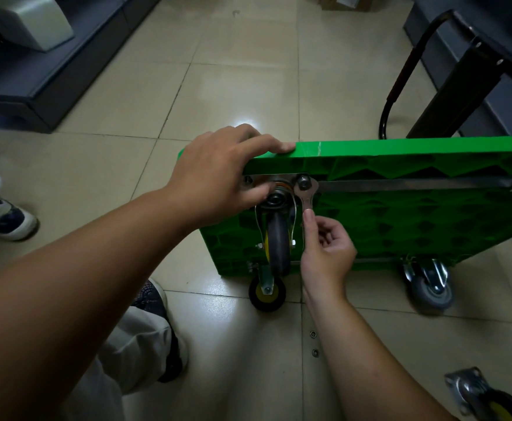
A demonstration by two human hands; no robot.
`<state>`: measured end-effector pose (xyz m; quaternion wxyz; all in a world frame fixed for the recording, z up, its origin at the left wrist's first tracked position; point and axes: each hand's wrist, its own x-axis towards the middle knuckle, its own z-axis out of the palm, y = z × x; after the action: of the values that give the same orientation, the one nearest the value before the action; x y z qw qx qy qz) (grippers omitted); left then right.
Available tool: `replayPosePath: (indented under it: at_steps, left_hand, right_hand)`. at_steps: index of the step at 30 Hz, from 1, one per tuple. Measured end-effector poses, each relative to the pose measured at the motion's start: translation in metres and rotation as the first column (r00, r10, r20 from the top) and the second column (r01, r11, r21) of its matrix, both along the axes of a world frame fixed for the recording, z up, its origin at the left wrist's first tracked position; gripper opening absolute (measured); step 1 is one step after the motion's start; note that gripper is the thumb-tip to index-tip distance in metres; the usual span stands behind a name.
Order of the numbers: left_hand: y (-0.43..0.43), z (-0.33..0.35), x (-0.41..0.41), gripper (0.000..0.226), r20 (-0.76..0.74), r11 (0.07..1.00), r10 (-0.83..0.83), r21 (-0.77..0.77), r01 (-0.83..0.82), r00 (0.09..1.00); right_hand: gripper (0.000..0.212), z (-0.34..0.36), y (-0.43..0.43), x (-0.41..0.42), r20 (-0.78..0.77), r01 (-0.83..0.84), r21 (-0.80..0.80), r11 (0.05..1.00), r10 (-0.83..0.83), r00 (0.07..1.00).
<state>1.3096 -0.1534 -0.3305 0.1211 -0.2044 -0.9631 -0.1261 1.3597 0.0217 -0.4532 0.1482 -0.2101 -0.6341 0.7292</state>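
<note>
Left hand grips the top edge of the green trolley deck, fingers curled over, thumb down by the caster. Right hand pinches the flat wrench, its head seated on the plate bolt. The deck stands on edge on a glossy tiled floor, and a loose caster lies nearby.

Tight by bolt: caster wheel just left of wrench, left hand gripping cart deck over mounting plate. Open tile floor beyond; loose caster, washers btm right.
</note>
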Motion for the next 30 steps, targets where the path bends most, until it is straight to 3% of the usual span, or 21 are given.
replayPosePath:
  at_steps: [6, 8, 10, 13, 17, 19, 21, 23, 25, 26, 28, 30]
  left_hand:
    - [-0.002, 0.0, 0.0, 0.057, 0.002, 1.0, -0.011, -0.001, 0.011, 1.0]
    - [-0.001, 0.0, 0.0, 0.057, 0.007, 1.0, -0.008, 0.002, 0.008, 1.0]
    - [0.0, 0.001, 0.0, 0.057, 0.01, 1.0, -0.008, 0.006, 0.008, 1.0]
    - [0.0, 0.002, 0.001, 0.057, 0.008, 1.0, -0.013, 0.007, 0.013, 1.0]
    - [0.0, 0.004, 0.004, 0.057, -0.004, 1.0, -0.024, 0.002, 0.024, 1.0]
    - [0.0, 0.005, 0.004, 0.057, -0.004, 1.0, -0.03, 0.006, 0.03, 1.0]
    - [-0.001, 0.004, 0.003, 0.057, -0.004, 0.999, -0.032, 0.004, 0.032, 0.999]
    - [-0.001, 0.003, 0.002, 0.057, -0.012, 1.0, -0.031, 0.003, 0.031, 0.999]
    - [-0.001, 0.003, 0.002, 0.057, -0.015, 1.0, -0.031, 0.004, 0.031, 0.999]
    - [-0.001, 0.003, 0.002, 0.057, -0.014, 0.999, -0.032, 0.005, 0.032, 0.999]
    - [-0.001, 0.003, 0.003, 0.058, -0.011, 0.999, -0.036, 0.009, 0.037, 0.999]
    - [-0.001, 0.004, 0.003, 0.057, -0.005, 0.999, -0.038, 0.013, 0.038, 0.999]
  right_hand:
    - [0.014, 0.005, 0.019, -0.018, -0.089, 0.027, 0.259, 0.965, -0.004, 0.996]
    - [0.018, 0.015, 0.037, -0.02, -0.125, 0.016, 0.422, 0.907, 0.041, 0.991]
    - [0.022, 0.034, 0.058, -0.021, -0.174, 0.042, 0.691, 0.722, 0.11, 0.979]
    - [0.029, 0.086, 0.079, -0.025, -0.209, 0.131, 0.951, 0.28, 0.267, 0.941]
    - [0.033, 0.148, 0.075, -0.042, -0.077, 0.212, 0.946, -0.244, 0.466, 0.881]
    - [0.035, 0.162, 0.067, -0.048, -0.02, 0.261, 0.875, -0.408, 0.509, 0.86]
    - [0.034, 0.168, 0.064, -0.05, 0.027, 0.275, 0.82, -0.502, 0.512, 0.858]
    - [0.034, 0.169, 0.067, -0.047, 0.038, 0.258, 0.824, -0.504, 0.504, 0.863]
    - [0.034, 0.165, 0.075, -0.04, 0.017, 0.21, 0.895, -0.393, 0.5, 0.866]
    - [0.033, 0.161, 0.081, -0.037, -0.002, 0.17, 0.94, -0.295, 0.496, 0.868]
    - [0.03, 0.146, 0.091, -0.027, -0.01, 0.012, 1.0, -0.002, 0.431, 0.902]
    - [0.023, 0.123, 0.093, -0.017, 0.002, -0.165, 0.876, 0.454, 0.339, 0.941]
